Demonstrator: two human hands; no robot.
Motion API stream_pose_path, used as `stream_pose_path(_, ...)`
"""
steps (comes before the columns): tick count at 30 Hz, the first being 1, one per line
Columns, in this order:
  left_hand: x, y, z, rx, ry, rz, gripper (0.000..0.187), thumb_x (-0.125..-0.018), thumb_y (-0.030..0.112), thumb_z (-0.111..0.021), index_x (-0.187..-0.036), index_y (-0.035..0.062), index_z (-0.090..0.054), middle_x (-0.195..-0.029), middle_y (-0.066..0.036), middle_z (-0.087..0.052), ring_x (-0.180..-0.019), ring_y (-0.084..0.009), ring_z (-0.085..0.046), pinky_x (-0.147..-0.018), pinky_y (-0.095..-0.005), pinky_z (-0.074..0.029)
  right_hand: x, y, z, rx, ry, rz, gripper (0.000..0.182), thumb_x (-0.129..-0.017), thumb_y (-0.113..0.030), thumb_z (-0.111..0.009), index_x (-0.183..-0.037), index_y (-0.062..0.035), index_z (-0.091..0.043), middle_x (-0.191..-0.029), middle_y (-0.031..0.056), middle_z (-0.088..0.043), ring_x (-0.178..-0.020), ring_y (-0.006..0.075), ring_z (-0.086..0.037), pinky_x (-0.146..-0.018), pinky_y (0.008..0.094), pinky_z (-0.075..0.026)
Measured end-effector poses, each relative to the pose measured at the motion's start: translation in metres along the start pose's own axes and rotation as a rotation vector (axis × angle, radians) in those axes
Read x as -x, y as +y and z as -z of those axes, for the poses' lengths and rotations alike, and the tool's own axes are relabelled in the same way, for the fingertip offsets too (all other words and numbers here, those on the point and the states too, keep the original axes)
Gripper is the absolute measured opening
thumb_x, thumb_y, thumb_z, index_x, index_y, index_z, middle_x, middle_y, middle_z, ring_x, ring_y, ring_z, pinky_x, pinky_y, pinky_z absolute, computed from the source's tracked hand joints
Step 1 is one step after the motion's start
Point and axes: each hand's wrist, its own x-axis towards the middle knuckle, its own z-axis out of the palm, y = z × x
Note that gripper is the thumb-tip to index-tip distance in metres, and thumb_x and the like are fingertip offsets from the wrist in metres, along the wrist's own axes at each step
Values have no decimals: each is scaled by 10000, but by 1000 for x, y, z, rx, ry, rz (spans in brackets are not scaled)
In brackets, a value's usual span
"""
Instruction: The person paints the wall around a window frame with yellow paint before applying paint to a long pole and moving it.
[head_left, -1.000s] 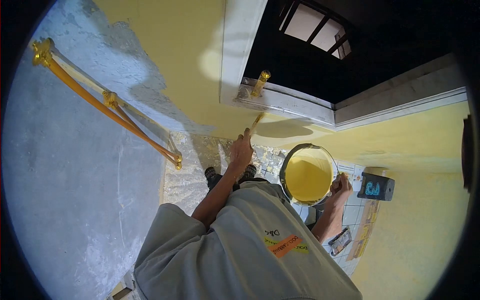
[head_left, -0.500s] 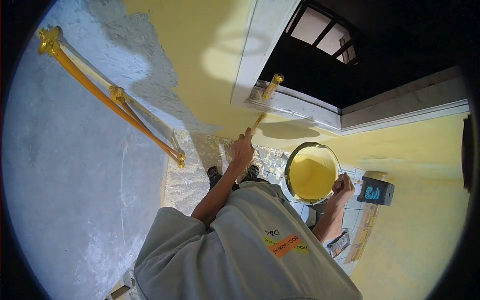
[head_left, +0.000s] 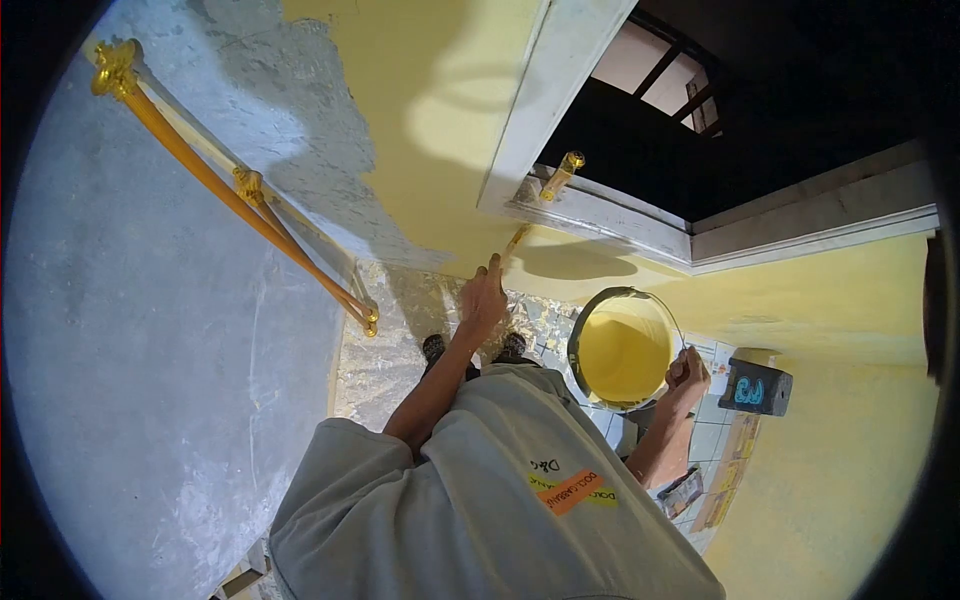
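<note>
Brush tip shifted left under the window frame; both grips unchanged

Left to right:

- Far left: orange rail (head_left: 190, 160) with gold fittings. It and the wall (head_left: 430, 200) have slid rightward in view since a second ago, while the shirt and hands hold nearly the same spot. Reads as the camera turning.
- Left hand (head_left: 485, 298): narrow grip on the brush (head_left: 516, 243), fingers wrapped round the handle, one seemingly laid along it. Same hold as before.
- Brush: on the yellow wall side, below the window frame (head_left: 625, 225). Tip was roughly beneath the gold post (head_left: 563, 176); now it's left of it, nearer the frame's corner. My read: the strip being worked has crept left, same pass. Long axis runs diagonally, handle low-left, tip up-right, pointing away from the body at the frame. Tip is at or just off the wall; can't confirm contact.
- Bucket (head_left: 573, 352): right of the brush, well apart from it, mouth facing the camera, yellow paint (head_left: 622, 352) inside. Only a slight shift, so paint supply looks steady.
- Right hand (head_left: 688, 372): fingers curled tight on the bucket's wire handle (head_left: 677, 322), at its right side.
- Black block (head_left: 757, 384): right of that hand, apart.
</note>
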Motion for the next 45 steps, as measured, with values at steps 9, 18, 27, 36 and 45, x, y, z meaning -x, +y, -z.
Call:
stream_pose_path(9, -1, -13, 14, 3, 107, -1, 322, -857, 122, -501, -1172, 79, -456, -715, -186, -564, -624, -369, -581, -536, -458, -456, 14, -1, -10, 20, -18, 4, 285, -836, -153, -535, -580, -100, -421, -528, -43, -318, -445, 46, -229, -414, 222, -145)
stream_pose_path(18, -4, -28, 29, -21, 92, 10, 314, -870, 129, -478, -1175, 63, -446, -727, -191, -570, -634, -369, -584, -547, -463, -460, 29, -1, -24, 25, -5, 19, 276, -829, -154, -538, -582, -89, -433, -525, -41, -319, -438, 49, -222, -414, 223, -142)
stream_pose_path(27, -6, -53, 46, 6, 137, 77, 347, -862, 136, -492, -1200, 60, -466, -749, -192, -584, -656, -362, -589, -570, -458, -459, 53, -4, -31, 44, 23, 46, 283, -830, -161, -535, -579, -87, -429, -520, -42, -307, -438, 49, -219, -412, 230, -148)
stream_pose_path(36, 7, -63, 60, 22, 162, 174, 357, -855, 119, -498, -1205, 50, -482, -750, -189, -587, -663, -358, -587, -570, -462, -443, 56, -3, -26, 46, -6, 12, 286, -834, -148, -525, -572, -93, -424, -519, -43, -306, -442, 52, -218, -417, 235, -155)
stream_pose_path(45, 14, -46, 38, 20, 295, 184, 368, -855, 119, -511, -1211, 29, -474, -712, -186, -581, -606, -345, -581, -519, -435, -437, 35, 7, -10, 7, -62, -24, 313, -834, -147, -534, -559, -101, -393, -518, -43, -295, -435, 56, -208, -413, 233, -147)
